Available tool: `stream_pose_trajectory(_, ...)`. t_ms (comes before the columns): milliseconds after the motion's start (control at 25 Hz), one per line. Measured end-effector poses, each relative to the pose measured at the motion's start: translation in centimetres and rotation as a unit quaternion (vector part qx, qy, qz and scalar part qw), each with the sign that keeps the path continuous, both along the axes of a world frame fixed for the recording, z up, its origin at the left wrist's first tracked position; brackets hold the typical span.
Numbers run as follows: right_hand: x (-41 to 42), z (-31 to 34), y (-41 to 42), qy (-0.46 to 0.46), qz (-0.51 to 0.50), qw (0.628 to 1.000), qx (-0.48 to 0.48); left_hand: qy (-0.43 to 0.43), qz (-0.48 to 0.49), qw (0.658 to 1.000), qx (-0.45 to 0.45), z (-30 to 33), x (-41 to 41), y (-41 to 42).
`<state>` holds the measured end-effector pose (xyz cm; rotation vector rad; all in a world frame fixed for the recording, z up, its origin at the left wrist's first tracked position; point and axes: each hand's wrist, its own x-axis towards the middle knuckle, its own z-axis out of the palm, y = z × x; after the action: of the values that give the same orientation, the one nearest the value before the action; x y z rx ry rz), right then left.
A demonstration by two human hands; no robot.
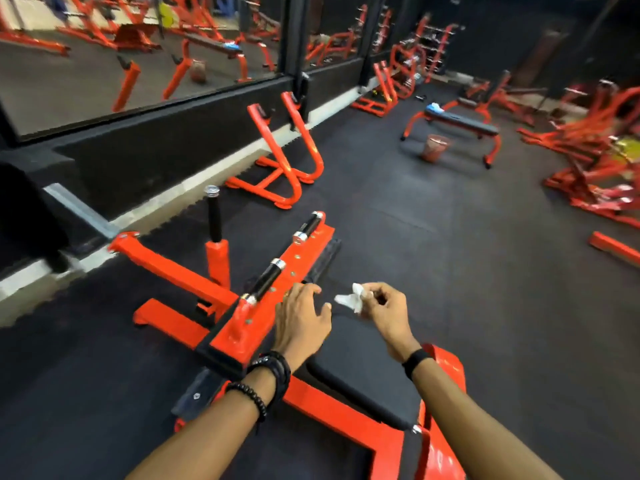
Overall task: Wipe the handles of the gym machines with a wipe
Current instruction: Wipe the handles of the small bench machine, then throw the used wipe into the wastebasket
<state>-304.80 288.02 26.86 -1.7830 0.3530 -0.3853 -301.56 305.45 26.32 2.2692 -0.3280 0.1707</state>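
Wipe (349, 300): a small crumpled white piece was seen pinched in the fingertips of the right hand (387, 315), held in the air just right of the machine's orange beam.
Right hand: fingers were curled round the wipe; a black band was worn at the wrist.
Left hand (300, 322): fingers were spread and relaxed, nothing was gripped; it was held over the near part of the orange beam, just left of the wipe. Dark bracelets were noted at the wrist.
Hands relative to each other: close together, not touching.
Near handle (266, 281): a black grip with chrome ends, lying along the orange beam (277, 285), just far-left of the left hand.
Far handle (309, 227): a second black grip was noted further along the same beam.
Upright post (214, 216): a black peg with a chrome cap was seen to the left, on an orange base.
Seat pad (360, 372): black, positioned beneath both wrists.
Flat bench (462, 122): recorded far right, with a reddish bin (434, 147) on the floor beside it.
Mirror (104, 57): mounted along the far-left wall.
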Motion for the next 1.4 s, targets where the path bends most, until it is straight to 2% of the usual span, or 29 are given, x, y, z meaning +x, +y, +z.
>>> stream_pose_trajectory(120,-5.2,2.9,-4.8,-0.054,-0.103,0.992,0.057,0.035,-0.110,0.993,-0.032,0.7,-1.1,-5.2)
stream_pose_trajectory(280,-13.9,6.1,-12.7,-0.098,-0.206,0.973,0.032,0.041,-0.188,0.981,-0.037,2.7,-4.1,-12.6)
stream_pose_trajectory(440,-25.2,7.4,-19.4,-0.088,-0.292,0.952,-0.013,0.027,-0.269,0.961,-0.053,5.6,-10.4,-21.4)
stream_pose_trajectory(560,-32.7,7.5,-23.5,-0.072,-0.327,0.940,-0.063,0.021,-0.300,0.951,-0.076,7.2,-16.2,-27.8)
stream_pose_trajectory(720,-43.0,8.1,-28.8,-0.039,-0.360,0.921,-0.145,0.055,-0.335,0.935,-0.103,7.6,-27.5,-36.7)
stream_pose_trajectory(960,-55.1,13.1,-36.6,-0.051,-0.423,0.888,-0.171,0.054,-0.471,0.877,-0.080,10.3,-39.1,-47.1)
stream_pose_trajectory(1080,-58.9,14.1,-40.5,-0.058,-0.476,0.861,-0.170,0.021,-0.532,0.845,-0.054,12.8,-40.7,-51.6)
stream_pose_trajectory(1160,-59.7,14.6,-42.3,-0.056,-0.479,0.861,-0.159,0.003,-0.549,0.835,-0.038,14.1,-40.5,-54.1)
stream_pose_trajectory(1400,-55.8,16.5,-51.4,0.013,-0.429,0.873,-0.233,-0.006,-0.545,0.838,-0.042,14.1,-36.9,-63.5)
